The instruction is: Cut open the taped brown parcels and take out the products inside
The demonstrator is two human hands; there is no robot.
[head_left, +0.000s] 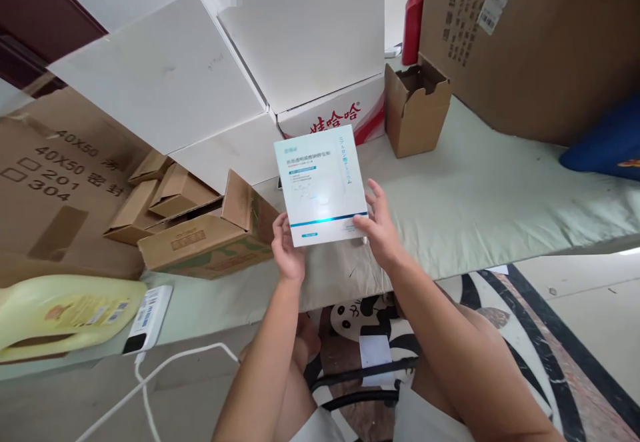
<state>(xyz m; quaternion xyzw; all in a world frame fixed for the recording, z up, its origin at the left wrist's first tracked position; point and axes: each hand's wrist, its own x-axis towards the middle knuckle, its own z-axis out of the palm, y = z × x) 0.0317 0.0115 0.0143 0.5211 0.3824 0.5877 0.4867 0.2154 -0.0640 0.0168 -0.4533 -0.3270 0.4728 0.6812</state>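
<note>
Left hand [289,250] half curled at the box's [320,185] lower left edge, right hand [384,234] part open, thumb on its front; between them they hold it. I see it raised over the counter [435,209], front intact, not set down; back hidden.

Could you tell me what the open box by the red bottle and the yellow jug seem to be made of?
Open box: matt brown cardboard, judging by its folded flaps. Yellow jug: probably smooth plastic, given its moulded handle.
</note>
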